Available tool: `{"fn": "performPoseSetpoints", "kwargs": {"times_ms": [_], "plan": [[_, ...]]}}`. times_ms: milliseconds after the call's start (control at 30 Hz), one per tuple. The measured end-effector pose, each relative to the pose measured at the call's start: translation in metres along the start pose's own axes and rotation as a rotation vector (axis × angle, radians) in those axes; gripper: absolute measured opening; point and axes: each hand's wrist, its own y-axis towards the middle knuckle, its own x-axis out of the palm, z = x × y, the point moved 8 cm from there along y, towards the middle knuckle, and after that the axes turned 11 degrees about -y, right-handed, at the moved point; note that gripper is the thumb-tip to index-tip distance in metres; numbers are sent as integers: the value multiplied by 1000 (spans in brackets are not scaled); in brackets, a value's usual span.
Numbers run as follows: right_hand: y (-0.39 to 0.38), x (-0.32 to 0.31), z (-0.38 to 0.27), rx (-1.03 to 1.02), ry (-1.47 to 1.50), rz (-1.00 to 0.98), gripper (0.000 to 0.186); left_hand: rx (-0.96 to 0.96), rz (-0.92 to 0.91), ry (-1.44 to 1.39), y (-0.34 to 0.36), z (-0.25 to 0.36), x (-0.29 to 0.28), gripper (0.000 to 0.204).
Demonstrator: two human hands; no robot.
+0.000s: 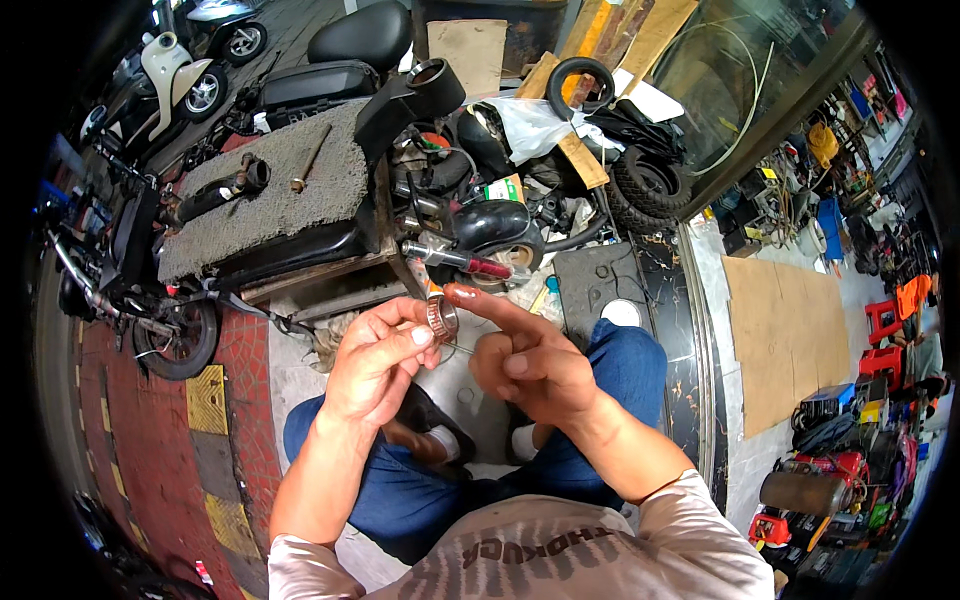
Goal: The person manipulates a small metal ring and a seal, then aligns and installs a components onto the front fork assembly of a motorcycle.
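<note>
My left hand (378, 362) pinches a small metal bearing ring (441, 318) between thumb and fingers, with rollers showing round its side. Close beside it, my right hand (535, 365) stretches out its index finger, which has a whitish smear like grease on the tip near the ring's upper rim. The other fingers of that hand are curled round a thin metal rod (459, 347) that points toward the ring; its far end is hidden in the fist. Both hands are held above my knees.
A low bench (330, 225) topped with grey carpet carries a dark tubular part (222, 193), a rusty bolt (312, 158) and a black clamp-like part (425, 95). Tyres (648, 187), bags and parts pile up ahead. A cardboard sheet (785, 340) lies to the right; motorcycles stand left.
</note>
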Motion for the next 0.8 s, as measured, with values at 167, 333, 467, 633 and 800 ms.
{"fn": "performPoseSetpoints", "kwargs": {"times_ms": [167,333,467,633,800], "plan": [[8,8,9,36,40,-71,93,-40,29,-76,0,-1,-2,21],[16,5,17,77,-26,-63,94,-37,52,-112,0,1,-8,19],[18,6,19,79,-66,-60,94,-49,48,-116,0,0,-12,18],[18,12,15,80,-151,-44,93,-43,62,-122,1,1,-15,18],[19,15,13,28,-296,-40,93,-40,80,-134,1,1,-18,18]]}}
